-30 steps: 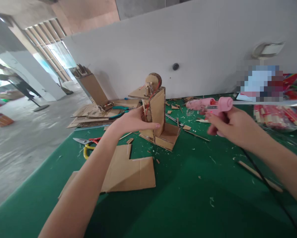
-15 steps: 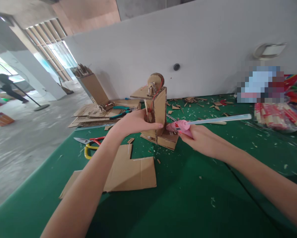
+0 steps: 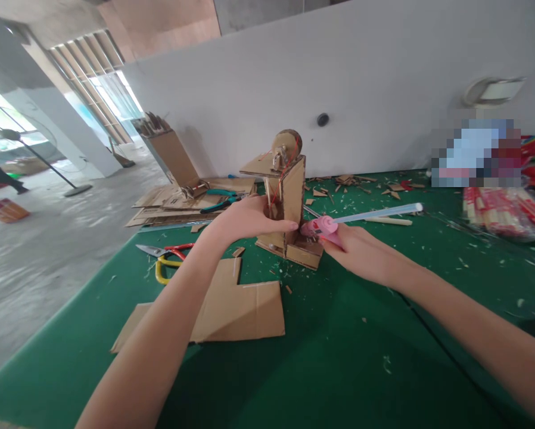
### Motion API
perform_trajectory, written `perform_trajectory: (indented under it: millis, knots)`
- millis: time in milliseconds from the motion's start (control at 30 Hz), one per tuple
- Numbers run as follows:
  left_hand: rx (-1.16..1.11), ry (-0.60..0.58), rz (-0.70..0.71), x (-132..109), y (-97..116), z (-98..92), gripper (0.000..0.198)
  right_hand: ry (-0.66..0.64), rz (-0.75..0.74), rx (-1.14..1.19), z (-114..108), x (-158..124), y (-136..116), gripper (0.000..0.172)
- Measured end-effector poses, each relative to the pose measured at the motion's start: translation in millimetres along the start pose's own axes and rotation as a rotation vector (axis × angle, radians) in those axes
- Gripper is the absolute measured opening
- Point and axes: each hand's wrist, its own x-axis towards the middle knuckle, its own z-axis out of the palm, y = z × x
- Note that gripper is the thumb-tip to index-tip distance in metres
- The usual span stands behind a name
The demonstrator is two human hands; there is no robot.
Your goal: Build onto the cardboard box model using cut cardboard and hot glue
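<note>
A cardboard model [image 3: 294, 190] stands upright on the green table, with a round disc on top, red wire and a flat base. My left hand [image 3: 249, 220] grips its upright part from the left, thumb across the front; the other fingertips are hidden behind it. In my right hand [image 3: 361, 250] is a pink hot glue gun [image 3: 320, 229], its nozzle end low against the model's right side, near the base. A clear glue stick [image 3: 379, 213] juts out of the gun's back to the right. The nozzle tip is hard to make out.
Scissors [image 3: 162, 256] with red and yellow handles and a cut cardboard sheet [image 3: 249, 310] lie at front left. Behind are teal pliers [image 3: 218, 202] and stacked cardboard [image 3: 160, 205]. Bagged sticks [image 3: 495, 211] lie at right. A dark cord [image 3: 432, 333] runs under my right forearm.
The glue stick sticks out less far behind the gun than before. Both hands keep their places at the model, and the whole view has shifted slightly.
</note>
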Motion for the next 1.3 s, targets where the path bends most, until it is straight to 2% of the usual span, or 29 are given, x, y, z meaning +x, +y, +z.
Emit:
perform_trajectory:
  millis: [433, 700, 1033, 1300]
  knots:
    - [-0.005, 0.010, 0.010, -0.5, 0.0, 0.3, 0.072, -0.006, 0.021, -0.034, 2.4, 0.6, -0.9, 0.030]
    - [0.010, -0.011, -0.048, -1.9, 3.7, -0.9, 0.073, 0.007, -0.024, -0.015, 0.5, -1.4, -1.1, 0.027]
    - [-0.007, -0.026, -0.069, -2.6, 2.2, -2.1, 0.075, -0.016, -0.007, -0.005, -2.9, -5.0, 4.0, 0.028]
    - [-0.035, -0.018, -0.028, -2.7, 2.7, -2.1, 0.070, -0.001, -0.033, 0.013, -4.0, -8.2, 7.4, 0.028]
